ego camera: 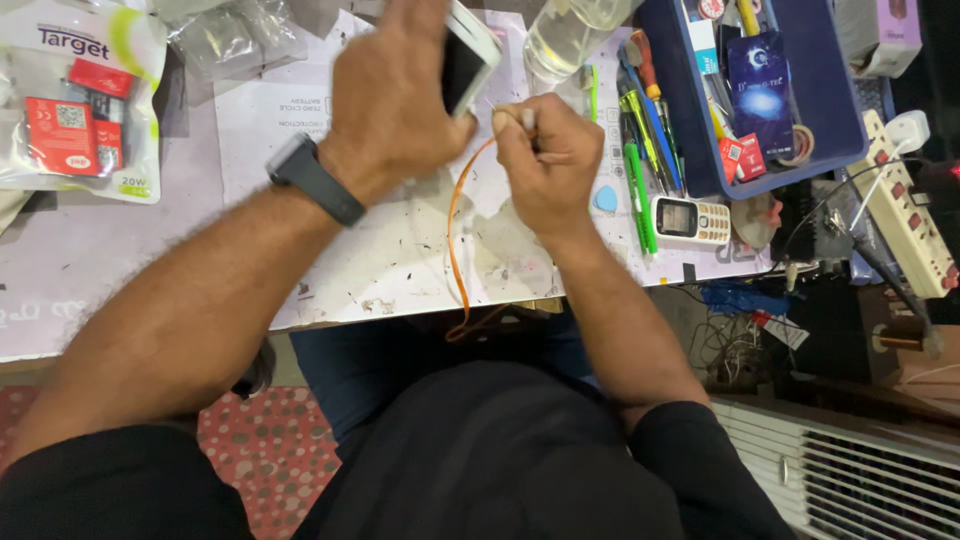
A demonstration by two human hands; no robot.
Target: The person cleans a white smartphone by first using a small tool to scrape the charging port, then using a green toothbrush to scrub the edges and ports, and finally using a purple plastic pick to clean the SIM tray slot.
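Left hand (395, 95) clamped on white-edged slab phone (462, 60) | right hand (545, 155) pinching thin orange cable (455, 240) just beside | risk: tug could tear the cable, tight pull.

Colours at the bench

An orange cable (455, 240) crossed the white mat (400, 250); the tray (790, 160) was blue, the screwdrivers (640, 190) green, the floor mat (270, 440) red with pale dots.

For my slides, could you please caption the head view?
Left hand grips a white phone while right hand pinches an orange cable over a cluttered workbench.
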